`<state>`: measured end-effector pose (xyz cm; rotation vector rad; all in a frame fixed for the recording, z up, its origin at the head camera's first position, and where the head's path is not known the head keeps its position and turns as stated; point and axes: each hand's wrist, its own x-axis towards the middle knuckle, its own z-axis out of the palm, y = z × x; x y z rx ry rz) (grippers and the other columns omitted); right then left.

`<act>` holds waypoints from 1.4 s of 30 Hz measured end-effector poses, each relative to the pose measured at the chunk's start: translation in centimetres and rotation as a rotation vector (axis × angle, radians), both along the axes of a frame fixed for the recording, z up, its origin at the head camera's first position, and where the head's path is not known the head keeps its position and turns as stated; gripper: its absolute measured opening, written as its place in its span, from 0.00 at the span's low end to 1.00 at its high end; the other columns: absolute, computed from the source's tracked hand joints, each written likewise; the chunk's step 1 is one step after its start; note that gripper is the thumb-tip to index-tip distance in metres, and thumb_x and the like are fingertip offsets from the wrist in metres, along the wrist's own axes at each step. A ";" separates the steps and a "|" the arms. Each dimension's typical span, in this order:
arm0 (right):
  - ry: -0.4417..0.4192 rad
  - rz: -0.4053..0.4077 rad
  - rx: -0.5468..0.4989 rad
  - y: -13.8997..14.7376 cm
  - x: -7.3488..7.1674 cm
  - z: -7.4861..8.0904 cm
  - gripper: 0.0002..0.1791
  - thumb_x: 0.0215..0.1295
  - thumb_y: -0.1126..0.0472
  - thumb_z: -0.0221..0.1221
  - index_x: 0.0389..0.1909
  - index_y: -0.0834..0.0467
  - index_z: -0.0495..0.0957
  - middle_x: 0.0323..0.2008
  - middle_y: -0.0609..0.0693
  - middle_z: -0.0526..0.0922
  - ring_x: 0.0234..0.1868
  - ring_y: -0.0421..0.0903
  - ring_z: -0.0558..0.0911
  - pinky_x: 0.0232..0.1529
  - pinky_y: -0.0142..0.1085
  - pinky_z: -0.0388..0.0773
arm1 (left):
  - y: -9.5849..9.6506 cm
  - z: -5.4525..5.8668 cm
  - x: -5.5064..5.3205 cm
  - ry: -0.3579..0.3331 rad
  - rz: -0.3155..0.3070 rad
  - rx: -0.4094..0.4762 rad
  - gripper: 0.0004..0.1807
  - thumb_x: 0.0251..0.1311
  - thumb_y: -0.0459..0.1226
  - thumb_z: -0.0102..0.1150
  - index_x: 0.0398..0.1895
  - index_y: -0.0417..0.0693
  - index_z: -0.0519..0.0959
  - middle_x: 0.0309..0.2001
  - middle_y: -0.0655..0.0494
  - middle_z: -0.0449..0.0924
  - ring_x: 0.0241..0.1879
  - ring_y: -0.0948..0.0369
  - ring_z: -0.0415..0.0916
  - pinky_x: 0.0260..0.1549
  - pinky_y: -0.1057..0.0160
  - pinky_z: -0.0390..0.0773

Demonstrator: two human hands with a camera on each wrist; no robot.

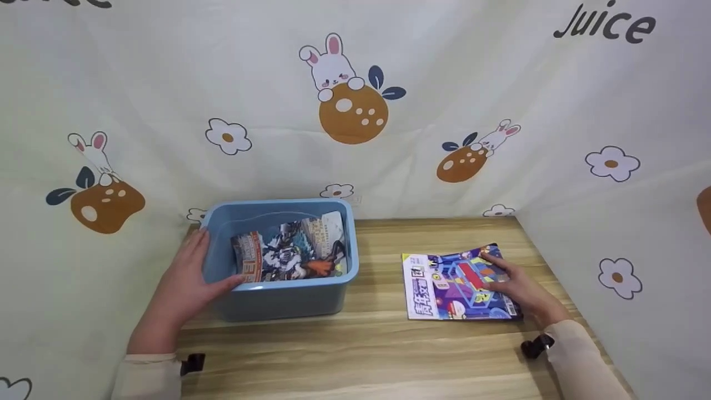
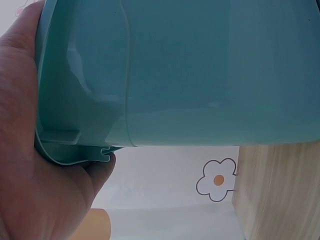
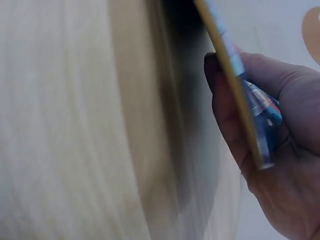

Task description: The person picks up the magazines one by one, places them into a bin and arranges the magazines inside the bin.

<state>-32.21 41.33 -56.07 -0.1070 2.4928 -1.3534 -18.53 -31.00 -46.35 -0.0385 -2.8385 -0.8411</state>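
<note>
A blue plastic bin [image 1: 280, 303] stands at the left of the table. My left hand [image 1: 186, 280] grips its left end, the thumb at the front rim and the fingers along the left side. Inside the bin lie magazines or leaflets [image 1: 291, 253] with colourful printed covers. At the right, my right hand [image 1: 522, 289] holds a purple and blue magazine [image 1: 464, 283] by its right side. The right wrist view shows the magazine [image 3: 237, 87] edge-on, pinched between thumb and fingers, with the wooden surface beside it.
The wood-grain table [image 1: 377, 350] extends between the bin and the magazine and in front of both. A pale cloth [image 1: 266, 172] printed with rabbits, oranges and flowers hangs behind and at both sides. Small black mounts [image 1: 537, 346] sit at both wrists.
</note>
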 end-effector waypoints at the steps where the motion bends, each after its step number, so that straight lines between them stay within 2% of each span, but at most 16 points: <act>1: 0.003 -0.006 0.002 0.1 -0.1 0.1 0.49 0.75 0.52 0.72 0.90 0.40 0.57 0.86 0.71 0.50 0.75 0.66 0.66 0.67 0.47 0.73 | 0.0 0.0 0.0 -0.002 0.002 0.002 0.74 0.60 0.72 0.72 0.90 0.35 0.45 0.89 0.31 0.41 0.86 0.30 0.40 0.72 0.17 0.56; 5: 0.043 -0.019 0.004 0.4 -0.6 0.3 0.50 0.75 0.50 0.72 0.91 0.40 0.55 0.86 0.71 0.51 0.75 0.68 0.66 0.65 0.45 0.71 | 0.1 0.1 0.1 -0.015 0.011 0.008 0.74 0.59 0.73 0.71 0.91 0.37 0.44 0.89 0.33 0.40 0.86 0.30 0.41 0.71 0.17 0.56; 12: -0.001 -0.086 -0.052 0.8 -1.0 0.4 0.50 0.78 0.50 0.69 0.91 0.35 0.50 0.87 0.71 0.46 0.72 0.67 0.69 0.55 0.38 0.79 | 0.2 0.1 0.2 -0.016 0.008 0.012 0.74 0.59 0.73 0.71 0.91 0.38 0.43 0.90 0.34 0.39 0.86 0.30 0.40 0.71 0.17 0.57; 17: -0.023 -0.127 -0.126 0.5 -0.8 0.8 0.49 0.79 0.52 0.69 0.91 0.34 0.51 0.85 0.70 0.50 0.66 0.61 0.74 0.52 0.36 0.84 | 0.2 0.1 0.2 -0.017 0.010 0.007 0.74 0.60 0.73 0.71 0.91 0.38 0.43 0.90 0.33 0.40 0.86 0.30 0.40 0.71 0.17 0.57; 21: -0.030 -0.154 -0.214 0.2 -0.9 1.3 0.49 0.78 0.54 0.70 0.90 0.35 0.53 0.83 0.69 0.53 0.57 0.53 0.82 0.49 0.37 0.88 | 0.2 0.2 0.2 -0.023 0.012 0.003 0.74 0.59 0.74 0.70 0.91 0.39 0.43 0.90 0.34 0.39 0.87 0.30 0.40 0.71 0.17 0.57; 24: -0.029 -0.167 -0.235 0.0 -1.1 1.7 0.48 0.79 0.54 0.69 0.90 0.35 0.54 0.83 0.69 0.53 0.53 0.49 0.84 0.47 0.37 0.89 | 0.2 0.1 0.2 -0.024 0.012 0.001 0.74 0.59 0.74 0.70 0.91 0.38 0.43 0.90 0.34 0.39 0.87 0.31 0.39 0.71 0.18 0.57; 32: -0.020 -0.189 -0.205 -0.6 -1.8 2.9 0.48 0.79 0.53 0.69 0.90 0.34 0.54 0.85 0.68 0.50 0.57 0.52 0.80 0.48 0.36 0.88 | 0.2 0.1 0.2 -0.004 0.003 -0.008 0.74 0.60 0.72 0.71 0.90 0.34 0.45 0.89 0.31 0.41 0.87 0.31 0.40 0.73 0.18 0.55; 37: -0.058 -0.197 -0.250 -1.0 -2.3 3.7 0.47 0.80 0.52 0.69 0.90 0.31 0.53 0.85 0.68 0.50 0.54 0.50 0.84 0.49 0.37 0.90 | 0.2 0.1 0.2 -0.005 0.001 -0.001 0.74 0.60 0.72 0.72 0.90 0.35 0.44 0.89 0.32 0.40 0.86 0.30 0.41 0.72 0.18 0.55; 42: -0.061 -0.193 -0.289 -1.7 -2.5 4.5 0.47 0.79 0.52 0.70 0.90 0.31 0.55 0.85 0.67 0.52 0.52 0.49 0.86 0.49 0.37 0.90 | 0.2 0.1 0.2 -0.007 0.003 0.006 0.75 0.59 0.73 0.72 0.91 0.36 0.44 0.89 0.33 0.39 0.87 0.30 0.40 0.72 0.18 0.56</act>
